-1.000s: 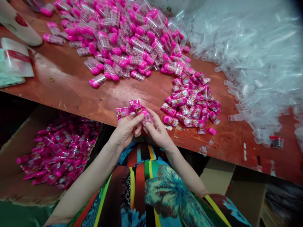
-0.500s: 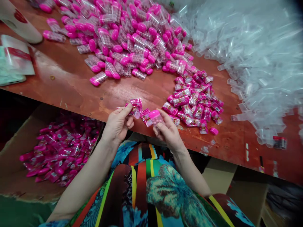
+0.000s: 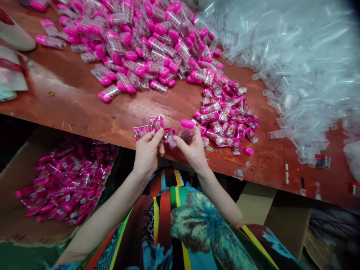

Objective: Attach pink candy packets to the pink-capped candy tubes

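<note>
My left hand (image 3: pixel 147 152) pinches the edge of a pink printed plastic sleeve (image 3: pixel 170 138), part clear, near the table's front edge. Two more printed sleeves, a flat one (image 3: pixel 140 131) and another (image 3: pixel 156 122), lie by its fingertips. In my right hand (image 3: pixel 194 152) is a small clear candy tube (image 3: pixel 187 131) with a pink cap on top and pale pink balls inside. The right thumb reaches across to the sleeve's clear end and seems to touch it. The tube stands beside the sleeve, apart from it.
Behind my hands lies a heap of capped candy tubes (image 3: pixel 157 66). Sleeved tubes (image 3: pixel 225 116) are piled to the right, near a loose pink cap (image 3: pixel 249 150). Empty clear tubes (image 3: pixel 295 75) fill the far right. A cardboard box (image 3: pixel 17 161) of sleeved tubes stands low left.
The view has shifted slightly right. My left hand now pinches the sleeve nearer my right hand. The candy tube has been tipped more upright, and my right thumb has moved to the sleeve.
</note>
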### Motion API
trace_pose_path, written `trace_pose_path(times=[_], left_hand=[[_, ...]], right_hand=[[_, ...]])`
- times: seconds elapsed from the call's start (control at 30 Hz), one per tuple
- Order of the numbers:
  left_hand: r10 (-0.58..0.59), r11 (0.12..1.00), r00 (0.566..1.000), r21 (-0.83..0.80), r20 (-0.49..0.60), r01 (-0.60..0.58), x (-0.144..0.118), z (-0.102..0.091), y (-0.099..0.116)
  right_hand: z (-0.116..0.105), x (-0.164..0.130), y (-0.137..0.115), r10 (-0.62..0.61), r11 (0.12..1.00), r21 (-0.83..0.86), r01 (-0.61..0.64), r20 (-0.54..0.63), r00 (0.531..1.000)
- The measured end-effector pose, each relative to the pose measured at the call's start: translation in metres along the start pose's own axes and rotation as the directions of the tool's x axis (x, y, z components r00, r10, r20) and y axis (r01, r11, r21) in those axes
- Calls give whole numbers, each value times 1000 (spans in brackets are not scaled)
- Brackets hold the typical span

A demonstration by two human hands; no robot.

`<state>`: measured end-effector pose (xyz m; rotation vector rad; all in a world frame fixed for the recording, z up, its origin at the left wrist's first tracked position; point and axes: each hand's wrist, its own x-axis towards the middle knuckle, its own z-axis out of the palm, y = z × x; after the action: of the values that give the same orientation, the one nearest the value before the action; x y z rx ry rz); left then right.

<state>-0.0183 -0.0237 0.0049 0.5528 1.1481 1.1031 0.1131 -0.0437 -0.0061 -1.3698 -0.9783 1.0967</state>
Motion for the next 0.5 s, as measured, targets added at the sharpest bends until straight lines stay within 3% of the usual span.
trace_pose_path(times=[0.17,0.37,0.5], left_hand=[[108,986,994,125,-3,-107,-5,3,-6],[60,985,998,163,32,-64,-9,0,-5],[48,986,999,160,2,-48,-9,-4,-3]], right_hand=[[4,1,6,-42,995,-87,46,40,998],[-2,3,17,-214,951,-223,214,23,977],[-6,3,17,-241,939,-265,219,-51,969]])
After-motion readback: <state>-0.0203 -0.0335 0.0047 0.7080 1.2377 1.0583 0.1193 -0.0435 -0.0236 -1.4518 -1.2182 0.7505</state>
